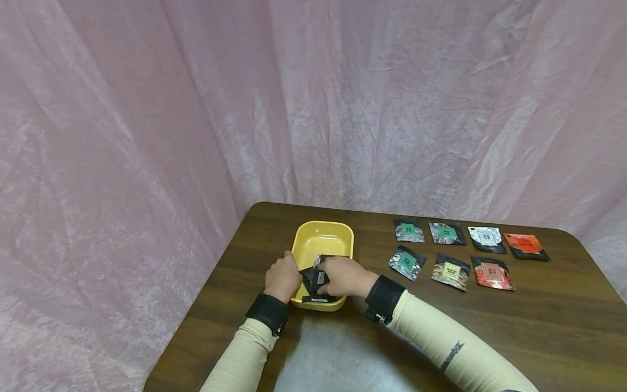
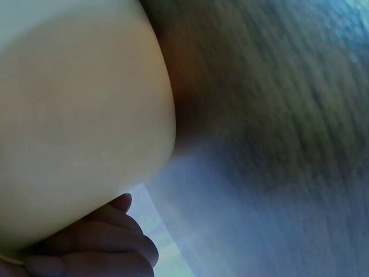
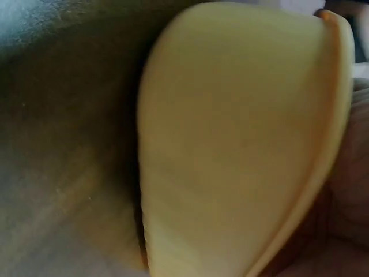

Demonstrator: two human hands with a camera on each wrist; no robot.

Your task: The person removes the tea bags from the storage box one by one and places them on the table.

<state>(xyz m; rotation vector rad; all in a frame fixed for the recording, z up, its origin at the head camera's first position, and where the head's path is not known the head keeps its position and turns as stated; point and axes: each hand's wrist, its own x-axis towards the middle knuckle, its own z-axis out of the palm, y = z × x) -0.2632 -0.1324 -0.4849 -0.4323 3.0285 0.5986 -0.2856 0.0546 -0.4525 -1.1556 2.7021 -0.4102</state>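
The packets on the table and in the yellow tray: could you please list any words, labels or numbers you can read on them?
No text can be read.
Seven packets lying in two rows: square labels, print too small.
Dark packets held by both hands over the yellow tray: a white barcode-like patch, illegible.
Right sleeve: a dark mark, no legible letters.
Wrist views: blurred, no print.

No wording can be read anywhere. The small black foil packet [image 1: 317,279] over the yellow plastic tray [image 1: 323,235] carries a white barcode label, and the flat packets on the brown wooden table [image 1: 539,321] bear coloured square labels, perhaps printed, too small to make out.
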